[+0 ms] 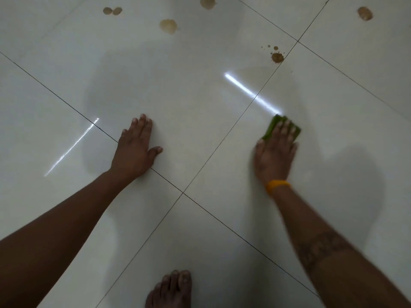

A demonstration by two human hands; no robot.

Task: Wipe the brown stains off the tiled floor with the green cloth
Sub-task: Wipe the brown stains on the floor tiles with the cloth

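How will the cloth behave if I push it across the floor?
Probably soft and floppy: the cloth lies flattened under the right hand. It should slide easily, since the floor looks glossy, mirroring light. Likely light; it may bunch unless pressed flat.

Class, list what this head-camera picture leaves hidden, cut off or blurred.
Green cloth: head view, mostly covered by the right hand, so its full shape is hidden.
Top-middle stain: cut off by the upper edge.
Foot: cut off by the lower edge.
Right hand's fingers: slightly blurred.
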